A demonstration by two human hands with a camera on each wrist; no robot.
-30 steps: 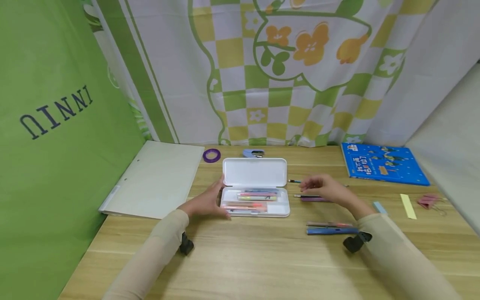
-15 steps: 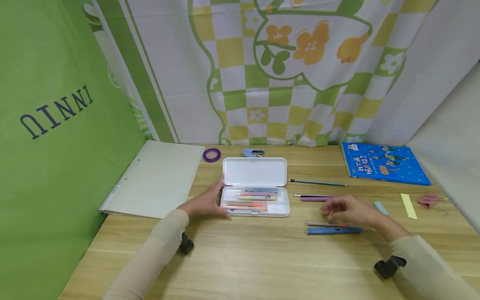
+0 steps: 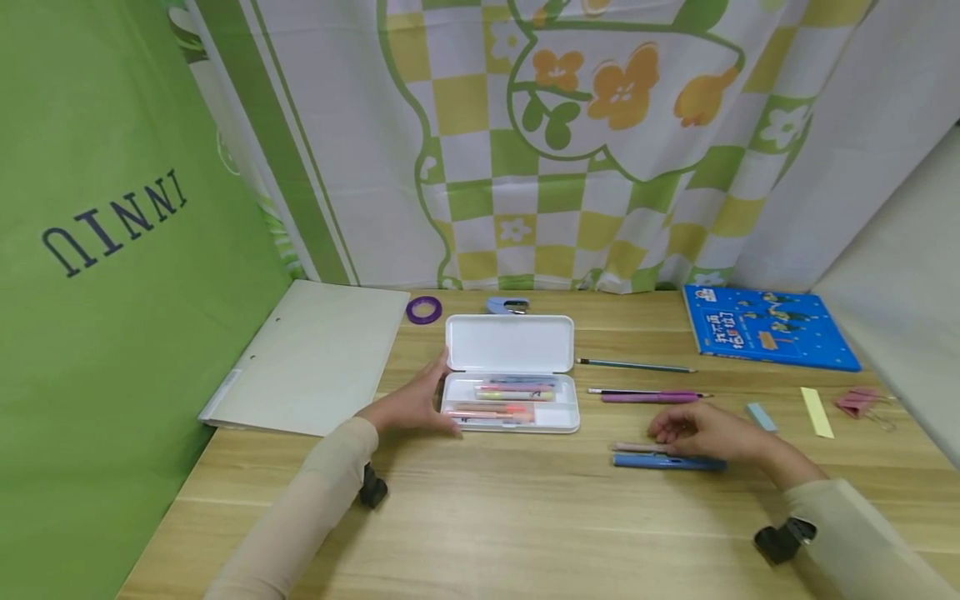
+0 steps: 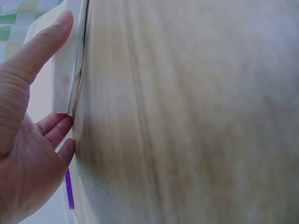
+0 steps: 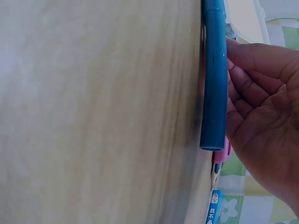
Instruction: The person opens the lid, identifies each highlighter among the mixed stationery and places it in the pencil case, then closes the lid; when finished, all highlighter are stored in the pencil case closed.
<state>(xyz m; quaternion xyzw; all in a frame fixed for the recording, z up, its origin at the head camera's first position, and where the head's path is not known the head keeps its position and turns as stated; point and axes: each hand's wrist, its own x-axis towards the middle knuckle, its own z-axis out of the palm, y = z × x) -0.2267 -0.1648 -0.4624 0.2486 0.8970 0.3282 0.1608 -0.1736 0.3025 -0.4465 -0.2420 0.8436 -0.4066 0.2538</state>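
An open white pencil case [image 3: 558,417] lies mid-table, its lid [image 3: 510,343] laid back and several coloured pens inside. My left hand [image 3: 412,404] rests against the case's left end, thumb by the hinge and fingers along the front; the left wrist view shows that hand [image 4: 23,154] with a straight thumb on the case's edge [image 4: 65,79]. My right hand [image 3: 701,431] lies with loosely bent fingers over a pinkish pen [image 3: 633,447] and touches a blue pen [image 3: 663,462]. In the right wrist view the fingers [image 5: 247,88] touch the blue pen [image 5: 214,79] without closing round it.
A purple pen [image 3: 648,398], a thin pencil [image 3: 622,391] and a green pencil [image 3: 636,365] lie right of the case. Farther out are a blue book [image 3: 768,327], yellow note [image 3: 816,412], pale blue eraser [image 3: 761,417], pink clips [image 3: 858,402], cream folder [image 3: 311,358], purple tape ring [image 3: 423,310] and stapler [image 3: 506,306].
My right hand has drawn back from above the purple pen and pencil towards me and settled on the blue and pinkish pens. The left hand and the case have not moved.
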